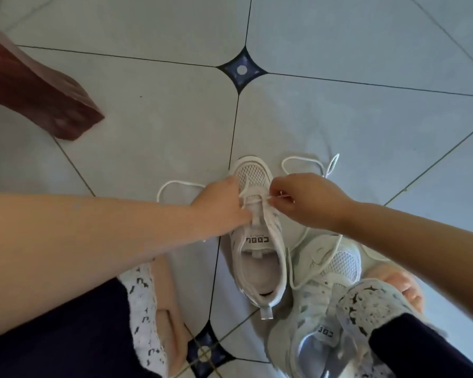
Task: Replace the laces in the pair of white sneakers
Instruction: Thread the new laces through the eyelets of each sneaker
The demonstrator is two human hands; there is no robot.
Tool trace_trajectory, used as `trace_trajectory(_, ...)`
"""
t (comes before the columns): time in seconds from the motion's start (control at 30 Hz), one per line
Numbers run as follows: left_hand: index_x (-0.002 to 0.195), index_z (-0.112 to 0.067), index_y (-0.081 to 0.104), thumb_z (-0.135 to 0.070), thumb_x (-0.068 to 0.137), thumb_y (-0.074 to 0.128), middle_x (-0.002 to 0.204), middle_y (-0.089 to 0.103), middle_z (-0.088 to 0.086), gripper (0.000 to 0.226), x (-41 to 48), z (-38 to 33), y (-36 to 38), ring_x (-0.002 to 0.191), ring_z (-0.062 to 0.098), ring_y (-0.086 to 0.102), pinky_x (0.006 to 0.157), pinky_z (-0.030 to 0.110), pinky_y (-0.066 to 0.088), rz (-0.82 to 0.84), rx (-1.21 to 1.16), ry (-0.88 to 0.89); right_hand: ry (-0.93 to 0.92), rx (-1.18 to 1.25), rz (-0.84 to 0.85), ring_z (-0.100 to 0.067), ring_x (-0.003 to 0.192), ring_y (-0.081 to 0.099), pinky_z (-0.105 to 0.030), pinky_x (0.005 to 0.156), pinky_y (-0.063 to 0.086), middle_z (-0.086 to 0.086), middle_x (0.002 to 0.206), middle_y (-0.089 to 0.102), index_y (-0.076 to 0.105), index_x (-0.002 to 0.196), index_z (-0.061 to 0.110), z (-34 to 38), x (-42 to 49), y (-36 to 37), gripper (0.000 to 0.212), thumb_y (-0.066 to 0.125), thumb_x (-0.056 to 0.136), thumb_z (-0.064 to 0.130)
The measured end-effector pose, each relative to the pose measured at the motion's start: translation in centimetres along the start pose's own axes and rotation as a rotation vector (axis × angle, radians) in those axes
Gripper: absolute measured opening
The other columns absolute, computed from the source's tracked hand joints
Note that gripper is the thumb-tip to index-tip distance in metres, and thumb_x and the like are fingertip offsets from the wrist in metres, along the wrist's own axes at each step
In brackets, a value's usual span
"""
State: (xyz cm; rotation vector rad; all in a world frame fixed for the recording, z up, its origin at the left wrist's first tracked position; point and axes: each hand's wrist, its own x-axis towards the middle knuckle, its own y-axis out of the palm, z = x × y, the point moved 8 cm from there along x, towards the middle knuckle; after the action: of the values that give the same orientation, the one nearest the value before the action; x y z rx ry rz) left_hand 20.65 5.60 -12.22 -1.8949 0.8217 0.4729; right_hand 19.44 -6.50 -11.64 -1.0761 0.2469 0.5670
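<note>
A white mesh sneaker (257,257) stands on the tiled floor, toe pointing away from me. My left hand (219,203) rests on its left side by the lower eyelets, fingers curled against the lace there. My right hand (301,200) pinches the white lace (277,197) just right of the eyelets and holds it taut. Loose lace loops (175,184) lie on the floor left and right of the toe. The second white sneaker (320,290) lies at the lower right, partly under my right leg.
A dark red wooden furniture leg (47,99) stands on the floor at the upper left. My knees and bare feet frame the shoes at the bottom. The grey tiles (339,118) have dark grout lines and blue corner insets.
</note>
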Motion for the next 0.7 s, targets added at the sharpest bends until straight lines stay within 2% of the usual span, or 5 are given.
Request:
trace_trajectory(0.3,0.073,-0.022,0.048,-0.016,0.074,0.064,0.069,0.055,-0.004,0.017,-1.6,3.1,0.9,0.062,0.010,0.050,0.052,0.022,0.037,-0.183,-0.262,-0.072,0.131,-0.016,-0.125,-0.019,0.083,0.056,-0.035,0.072,0.048,0.003,0.085,0.062,0.060,0.082,0.021,-3.2,-1.5,-2.3,0.013,0.052,0.085,0.030)
trace_trajectory(0.43,0.071,-0.022,0.052,-0.024,0.076,0.066,0.068,0.057,-0.005,0.016,-2.1,3.4,1.4,0.060,0.007,0.050,0.048,0.013,0.037,-0.212,-0.373,-0.125,0.121,0.055,-0.011,-0.008,0.078,0.053,-0.022,0.074,0.036,-0.001,0.096,0.057,0.060,0.111,0.021,-2.8,-1.4,-2.6,0.030,0.062,0.084,0.034)
trace_trajectory(0.5,0.070,-0.020,0.056,-0.031,0.076,0.069,0.064,0.058,-0.006,0.018,-2.4,3.9,1.6,0.057,0.006,0.051,0.052,0.018,0.039,-0.202,-0.439,-0.160,0.170,0.162,-0.044,0.001,0.071,0.045,-0.018,0.071,0.033,0.005,0.096,0.051,0.051,0.125,0.021,-2.7,-1.2,-3.7,0.044,0.062,0.084,0.034)
trace_trajectory(0.6,0.066,-0.016,0.063,-0.030,0.072,0.074,0.046,0.051,-0.011,0.019,-2.5,4.9,1.7,0.040,0.001,0.044,0.044,0.017,0.034,-0.197,-0.585,-0.214,0.211,0.406,-0.057,0.003,0.060,0.046,-0.012,0.058,0.036,0.015,0.073,0.049,0.062,0.107,0.024,-1.9,-1.1,-4.0,0.020,0.050,0.092,0.019)
trace_trajectory(0.7,0.063,-0.016,0.066,-0.021,0.072,0.075,0.035,0.045,-0.014,0.014,-2.6,5.4,2.2,0.033,0.000,0.038,0.040,0.015,0.029,-0.161,-0.731,-0.279,0.173,0.428,0.025,0.009,0.049,0.046,-0.004,0.053,0.035,0.016,0.065,0.051,0.068,0.100,0.024,0.3,-1.0,-2.3,0.025,0.047,0.094,0.012)
